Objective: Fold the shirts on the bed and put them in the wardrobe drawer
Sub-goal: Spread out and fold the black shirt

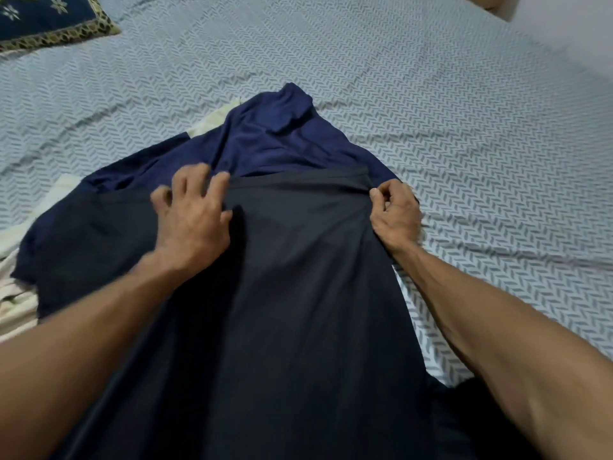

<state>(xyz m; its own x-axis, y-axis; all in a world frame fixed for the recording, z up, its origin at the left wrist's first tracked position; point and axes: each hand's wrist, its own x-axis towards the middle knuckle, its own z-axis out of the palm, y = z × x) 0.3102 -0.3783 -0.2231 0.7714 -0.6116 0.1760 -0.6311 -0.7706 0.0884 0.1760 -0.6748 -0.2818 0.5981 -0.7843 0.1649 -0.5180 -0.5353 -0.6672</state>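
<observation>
Right hand [394, 214] pinches shirt [292, 260]; left hand [192, 210] seemingly spread.

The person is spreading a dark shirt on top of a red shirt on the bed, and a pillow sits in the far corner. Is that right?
Not quite. The shirt underneath is blue, not red, as the head view shows. The rest holds: the dark shirt lies over it on the bed, with the pillow in the far corner.
</observation>
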